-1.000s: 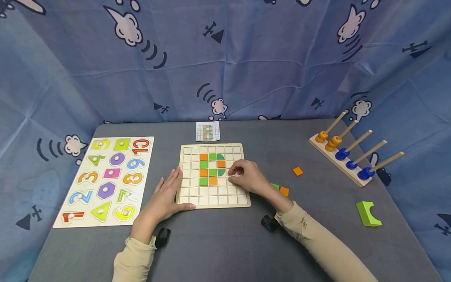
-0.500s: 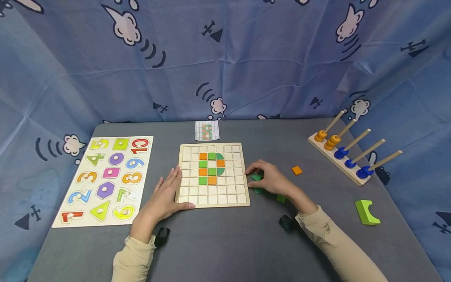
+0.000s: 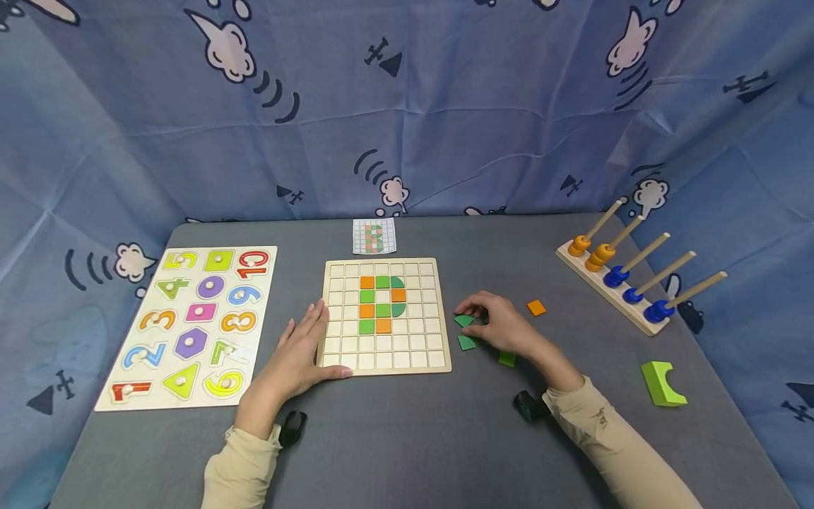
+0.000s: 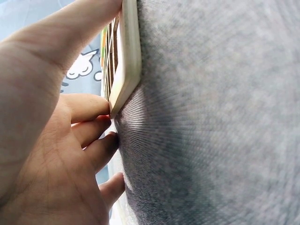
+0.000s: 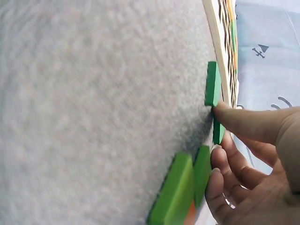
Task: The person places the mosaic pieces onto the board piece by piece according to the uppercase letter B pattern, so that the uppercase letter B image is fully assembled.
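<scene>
A wooden grid board [image 3: 384, 363] lies in the middle of the table, with orange, light green and rounded dark green tiles set in some of its squares. My left hand [image 3: 294, 360] rests at its left side, fingers extended along the edge and thumb at the front rim, as the left wrist view also shows. To the right of the board, my right hand [image 3: 502, 326] pinches a dark green tile [image 3: 463, 320] between thumb and fingertips, low at the table. Another dark green tile [image 3: 467, 343] lies just nearer. Light green tiles [image 5: 173, 192] appear below the fingers in the right wrist view.
A pattern card [image 3: 374, 236] lies behind the board. On the left is a number and shape puzzle [image 3: 210, 291]. An orange tile [image 3: 536, 307] sits beyond my right hand. Farther right stand a peg stacker [image 3: 610, 286] with rings and a lime-green notched block [image 3: 663, 384].
My right hand has moved right from over the board to the loose tiles beside it, and its fingers now sit around a dark green tile. The left hand has stayed in place.
</scene>
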The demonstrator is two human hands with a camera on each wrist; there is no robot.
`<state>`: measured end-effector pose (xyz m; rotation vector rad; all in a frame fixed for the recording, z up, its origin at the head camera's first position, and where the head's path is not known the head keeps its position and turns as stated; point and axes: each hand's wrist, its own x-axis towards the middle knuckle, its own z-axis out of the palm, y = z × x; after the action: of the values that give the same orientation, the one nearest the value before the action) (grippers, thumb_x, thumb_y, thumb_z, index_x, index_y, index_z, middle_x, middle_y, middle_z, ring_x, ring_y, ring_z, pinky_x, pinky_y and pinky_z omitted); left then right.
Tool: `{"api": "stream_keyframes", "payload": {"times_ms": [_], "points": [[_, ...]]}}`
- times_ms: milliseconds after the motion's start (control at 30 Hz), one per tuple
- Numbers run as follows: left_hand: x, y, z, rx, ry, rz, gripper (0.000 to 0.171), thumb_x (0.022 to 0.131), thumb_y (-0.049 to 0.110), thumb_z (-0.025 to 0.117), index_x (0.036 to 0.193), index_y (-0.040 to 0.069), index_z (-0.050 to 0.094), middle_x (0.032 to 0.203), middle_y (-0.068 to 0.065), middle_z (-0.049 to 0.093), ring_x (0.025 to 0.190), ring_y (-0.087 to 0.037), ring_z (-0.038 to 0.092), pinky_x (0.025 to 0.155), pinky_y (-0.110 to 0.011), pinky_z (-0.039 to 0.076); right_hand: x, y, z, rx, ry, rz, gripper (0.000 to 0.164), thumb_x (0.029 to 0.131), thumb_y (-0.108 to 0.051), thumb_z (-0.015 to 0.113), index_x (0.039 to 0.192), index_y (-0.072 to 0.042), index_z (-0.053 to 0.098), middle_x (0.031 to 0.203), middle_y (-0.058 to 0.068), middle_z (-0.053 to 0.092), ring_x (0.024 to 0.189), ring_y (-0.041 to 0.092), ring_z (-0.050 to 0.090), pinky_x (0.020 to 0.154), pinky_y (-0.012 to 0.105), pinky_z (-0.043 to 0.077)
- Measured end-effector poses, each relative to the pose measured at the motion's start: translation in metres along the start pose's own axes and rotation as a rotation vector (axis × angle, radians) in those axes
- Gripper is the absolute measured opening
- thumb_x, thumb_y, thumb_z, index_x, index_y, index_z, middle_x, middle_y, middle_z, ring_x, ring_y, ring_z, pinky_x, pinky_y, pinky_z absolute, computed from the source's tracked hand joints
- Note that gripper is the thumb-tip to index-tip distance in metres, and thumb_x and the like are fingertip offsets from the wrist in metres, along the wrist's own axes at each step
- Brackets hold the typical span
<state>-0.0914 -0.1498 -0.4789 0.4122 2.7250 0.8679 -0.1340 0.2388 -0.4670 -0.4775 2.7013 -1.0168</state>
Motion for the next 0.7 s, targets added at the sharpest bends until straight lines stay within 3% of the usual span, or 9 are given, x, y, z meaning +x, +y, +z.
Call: {"api": "stream_keyframes", "payload": {"times_ms": [333,500,700], "points": [[0.000,-0.001,0.001,0.008,0.005,0.006,0.121,0.082,0.046,0.091,0.166,-0.006,0.020,0.178,-0.019,0.012,0.165,-0.041,0.014,0.132,-0.066,0.010,0.004,-0.009,0.006,-0.004,0.110,0.003,0.013,0.093,0.000,0.079,0.101,-0.010,0.080,0.094,0.004,0.067,0.083,0.015,0.058,0.075,0.029,0.050],[0.000,-0.001,0.001,0.008,0.003,0.004,0.122,0.082,0.046,0.091,0.166,-0.006,0.020,0.178,-0.019,0.012,0.165,-0.041,0.014,0.132,-0.066,0.010,0.004,-0.015,0.007,0.004,0.125,0.009,0.012,0.093,-0.002,0.079,0.103,-0.009,0.079,0.092,0.003,0.067,0.081,0.016,0.057,0.072,0.027,0.048],[0.000,-0.001,0.001,0.010,0.007,0.006,0.121,0.082,0.045,0.091,0.166,-0.006,0.021,0.178,-0.020,0.013,0.165,-0.041,0.015,0.132,-0.066,0.010,0.005,-0.021,0.014,0.068,0.136,-0.065,0.018,0.092,0.000,0.080,0.109,-0.005,0.081,0.091,0.006,0.067,0.078,0.015,0.056,0.068,0.025,0.049]]}}
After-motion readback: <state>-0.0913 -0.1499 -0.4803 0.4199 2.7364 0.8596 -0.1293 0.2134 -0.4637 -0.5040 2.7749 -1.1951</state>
